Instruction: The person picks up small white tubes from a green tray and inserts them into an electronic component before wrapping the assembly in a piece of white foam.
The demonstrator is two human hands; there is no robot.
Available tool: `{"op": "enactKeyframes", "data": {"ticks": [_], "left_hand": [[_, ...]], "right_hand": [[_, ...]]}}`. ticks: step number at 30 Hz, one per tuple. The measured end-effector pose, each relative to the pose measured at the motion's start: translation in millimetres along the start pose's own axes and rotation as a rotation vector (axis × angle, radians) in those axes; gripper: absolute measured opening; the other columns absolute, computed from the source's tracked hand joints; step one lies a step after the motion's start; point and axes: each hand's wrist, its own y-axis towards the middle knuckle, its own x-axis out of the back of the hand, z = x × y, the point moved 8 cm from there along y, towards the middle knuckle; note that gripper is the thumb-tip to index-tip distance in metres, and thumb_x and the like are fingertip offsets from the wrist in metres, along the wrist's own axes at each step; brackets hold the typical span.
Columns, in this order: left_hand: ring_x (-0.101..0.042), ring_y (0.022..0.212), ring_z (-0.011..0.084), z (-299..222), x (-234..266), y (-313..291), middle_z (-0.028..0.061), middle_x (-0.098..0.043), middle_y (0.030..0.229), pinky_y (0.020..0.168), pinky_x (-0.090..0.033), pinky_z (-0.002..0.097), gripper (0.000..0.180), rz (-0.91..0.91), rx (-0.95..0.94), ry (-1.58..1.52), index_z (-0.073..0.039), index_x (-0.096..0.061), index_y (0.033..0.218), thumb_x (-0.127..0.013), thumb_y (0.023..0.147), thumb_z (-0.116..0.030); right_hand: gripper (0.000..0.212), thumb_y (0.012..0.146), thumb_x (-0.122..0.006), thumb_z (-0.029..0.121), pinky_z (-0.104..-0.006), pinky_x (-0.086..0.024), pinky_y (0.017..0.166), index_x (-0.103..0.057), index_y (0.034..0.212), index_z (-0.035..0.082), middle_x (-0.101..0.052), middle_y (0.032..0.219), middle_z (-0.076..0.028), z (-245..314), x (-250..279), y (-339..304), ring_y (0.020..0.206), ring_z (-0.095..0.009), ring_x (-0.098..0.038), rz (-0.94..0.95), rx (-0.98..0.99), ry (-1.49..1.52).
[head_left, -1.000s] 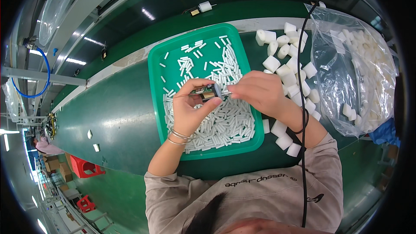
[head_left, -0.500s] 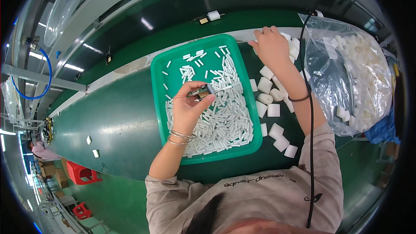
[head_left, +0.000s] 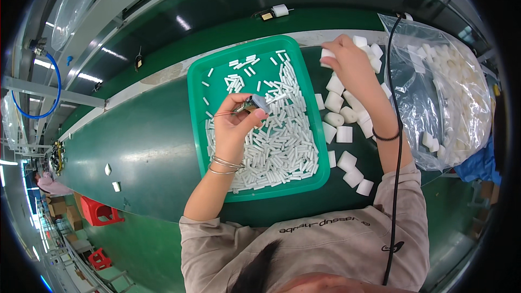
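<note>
Over the green tray (head_left: 194, 125), my left hand (head_left: 232, 125) grips a small electronic assembly (head_left: 248, 104) with a grey round end, a circuit board and thin wires. A thin white tube (head_left: 278, 98) sticks out from that end toward the right. My right hand (head_left: 355, 68), at the far right of the tray, pinches a white foam cylinder (head_left: 326, 57) between thumb and fingers. Below that hand, several more foam cylinders (head_left: 334, 103) lie loose on the dark green table. Many short white tubes (head_left: 282, 152) fill the tray, thickest at its right and near side.
A clear plastic bag (head_left: 461, 92) of foam cylinders stands at the right. A black cable (head_left: 396, 184) hangs down in front of my right arm. Beyond the table, a green belt (head_left: 217, 32) carries an assembly (head_left: 267, 15) with a white cylinder. Red stools (head_left: 100, 210) stand at lower left.
My right hand has closed on a foam cylinder and come slightly nearer. My left hand has tilted the assembly, its grey end turning upward. The view has shifted a little.
</note>
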Motion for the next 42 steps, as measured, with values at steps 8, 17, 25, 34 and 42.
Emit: {"op": "enactKeyframes", "data": {"ticks": [8,17,25,34,42], "left_hand": [[-0.056,0.087,0.0159,-6.4,-12.4,-7.6,0.0124,-0.058,0.095,0.075,-0.047,0.0255,0.03,0.02,-0.075,-0.118,-0.001,-0.049,0.093,-0.064,0.067,0.005],[-0.056,0.089,0.0171,-10.8,-10.0,-10.9,0.0135,-0.057,0.097,0.075,-0.049,0.0274,0.032,0.04,-0.163,-0.112,-0.001,-0.049,0.093,-0.064,0.066,0.007],[-0.055,0.092,0.0186,-13.0,-16.6,-13.1,0.0146,-0.056,0.1,0.078,-0.048,0.0287,0.033,0.04,-0.164,-0.078,0.0,-0.049,0.094,-0.066,0.066,0.006],[-0.056,0.089,0.0157,-14.8,-23.9,-17.8,0.0116,-0.059,0.095,0.079,-0.043,0.0268,0.034,0.146,-0.157,0.007,-0.001,-0.051,0.093,-0.07,0.064,0.002],[-0.056,0.085,0.0124,-17.5,-29.2,-20.4,0.0091,-0.06,0.094,0.075,-0.043,0.0238,0.033,0.206,-0.207,0.132,-0.002,-0.053,0.093,-0.069,0.065,0.003]], "right_hand": [[0.022,0.079,-0.053,-0.001,-0.0257,-0.043,0.08,-0.05,0.1,0.0,-0.051,0.105,-0.008,66.5,-24.5,-53.9,0.092,-0.015,-0.053,0.112,-0.197,1.586],[0.029,0.072,-0.057,-0.008,-0.0247,-0.047,0.076,-0.052,0.1,-0.003,-0.056,0.098,-0.01,60.7,-26.4,-63.8,0.088,-0.016,-0.057,-0.056,-0.229,1.522],[0.027,0.072,-0.058,-0.009,-0.0247,-0.049,0.072,-0.053,0.098,-0.004,-0.058,0.095,-0.012,63.1,-22.3,-69.0,0.082,-0.017,-0.059,-0.072,-0.196,1.472],[0.04,0.065,-0.069,0.0,-0.0252,-0.05,0.063,-0.052,0.102,0.004,-0.059,0.084,-0.01,72.0,1.8,-64.5,0.072,-0.018,-0.058,-0.227,0.185,1.205],[0.04,0.061,-0.075,0.008,-0.0255,-0.045,0.053,-0.048,0.09,0.006,-0.059,0.078,-0.012,76.8,4.0,-73.9,0.069,-0.021,-0.058,-0.363,0.401,1.056]]}}
